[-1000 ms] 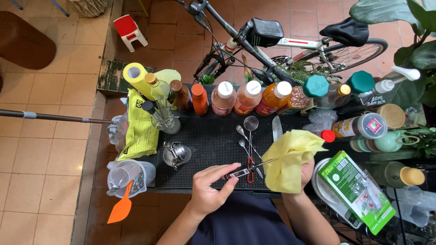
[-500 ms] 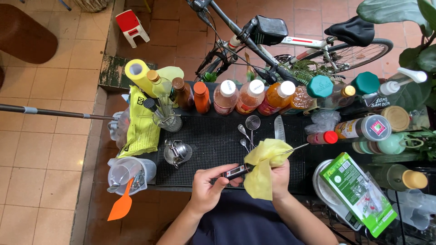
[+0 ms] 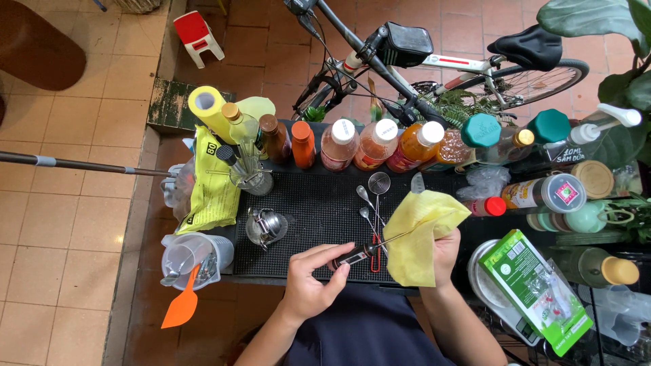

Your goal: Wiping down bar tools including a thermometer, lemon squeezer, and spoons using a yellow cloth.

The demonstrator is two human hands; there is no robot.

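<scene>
My left hand [image 3: 313, 279] grips the black handle of a probe thermometer [image 3: 358, 254] over the front edge of a black rubber bar mat [image 3: 319, 210]. Its thin metal probe runs up to the right into a yellow cloth [image 3: 420, 234]. My right hand [image 3: 444, 247] holds that cloth, wrapped around the probe's tip. Under the probe, on the mat, lie bar spoons and a small strainer [image 3: 378, 183].
A row of juice and syrup bottles [image 3: 376, 144] lines the mat's far edge. A small metal jigger [image 3: 266, 227] stands left of my hands. A plastic jug with an orange spatula [image 3: 188, 261] is at the left, a green box [image 3: 539, 288] at the right, a bicycle [image 3: 434, 61] behind.
My right hand has drawn the yellow cloth out along the probe toward its tip, to the right. My left hand still holds the thermometer handle in about the same place.
</scene>
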